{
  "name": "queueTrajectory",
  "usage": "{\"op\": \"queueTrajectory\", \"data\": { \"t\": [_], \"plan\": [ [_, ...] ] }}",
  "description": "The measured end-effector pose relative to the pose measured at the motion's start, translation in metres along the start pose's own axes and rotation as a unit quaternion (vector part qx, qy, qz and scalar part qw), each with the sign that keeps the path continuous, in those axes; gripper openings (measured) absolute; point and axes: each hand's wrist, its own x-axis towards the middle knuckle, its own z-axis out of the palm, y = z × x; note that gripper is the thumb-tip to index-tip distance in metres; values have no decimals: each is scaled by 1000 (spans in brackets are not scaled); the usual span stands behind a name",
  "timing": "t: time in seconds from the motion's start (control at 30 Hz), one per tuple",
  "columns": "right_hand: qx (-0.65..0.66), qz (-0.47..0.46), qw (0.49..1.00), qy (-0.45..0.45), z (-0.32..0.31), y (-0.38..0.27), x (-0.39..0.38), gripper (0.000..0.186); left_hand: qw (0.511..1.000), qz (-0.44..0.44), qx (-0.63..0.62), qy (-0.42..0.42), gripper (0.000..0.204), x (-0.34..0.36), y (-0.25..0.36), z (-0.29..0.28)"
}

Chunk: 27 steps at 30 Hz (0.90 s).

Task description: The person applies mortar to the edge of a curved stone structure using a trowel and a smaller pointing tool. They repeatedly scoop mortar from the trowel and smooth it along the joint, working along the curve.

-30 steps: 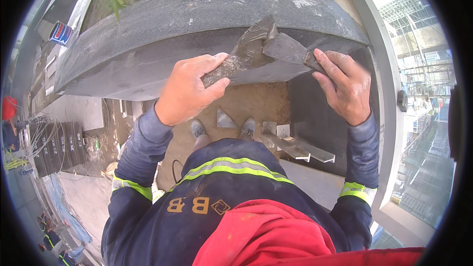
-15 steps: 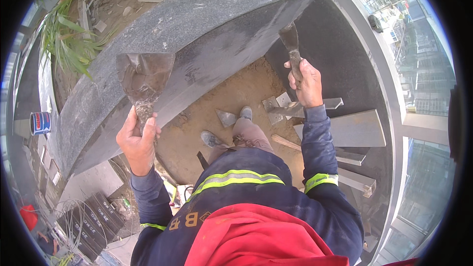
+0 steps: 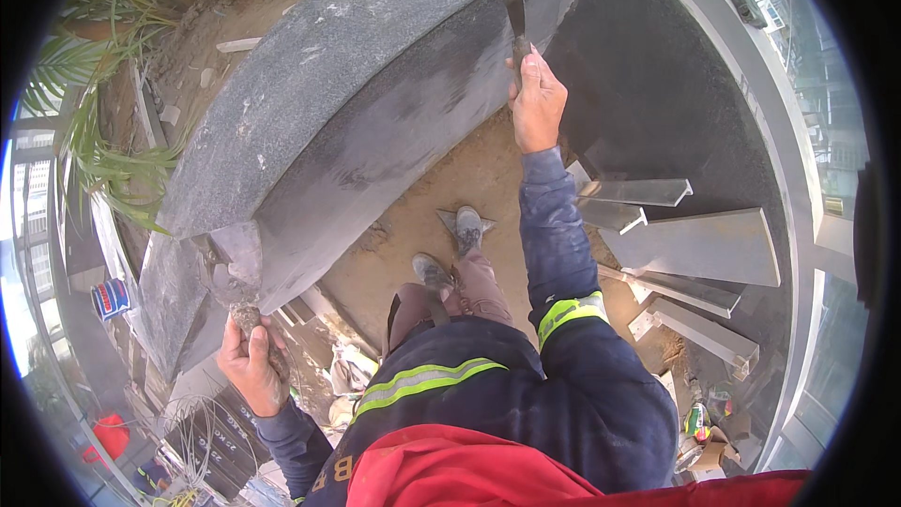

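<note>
My left hand is closed round the crusted handle of a broad putty knife. Its wide, smeared blade points upward in front of the near left end of the curved grey stone wall. Farther off, my right hand grips a second, narrower putty knife, seen nearly edge-on. That blade is up against the view of the wall's dark inner face; whether it touches the stone I cannot tell.
Sandy ground lies under my shoes. Grey stone slabs and metal angle pieces stand at the right. A blue and white tin is at the far left, below palm leaves. A red helmet-like object lies lower left.
My left hand has lowered with the broad putty knife. My right hand has moved left and farther away with the narrow one, which has turned edge-on. The view has shifted.
</note>
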Motion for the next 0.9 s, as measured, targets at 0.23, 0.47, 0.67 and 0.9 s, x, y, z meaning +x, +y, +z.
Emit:
{"op": "queueTrajectory", "data": {
  "t": [0.23,0.47,0.67,0.9],
  "plan": [
    [-69,-25,997,6,12,5,15,43,999,-21,-24,-5,36,18,-5,4],
    [-113,-85,989,39,26,26,17,43,999,-12,-4,-49,37,54,-32,-17],
    [-214,-120,968,49,36,30,-5,43,998,-20,27,-60,37,66,-34,-31],
    [-287,-139,947,20,36,30,-39,40,995,-6,13,-94,36,81,-35,-35]
  ]
}}
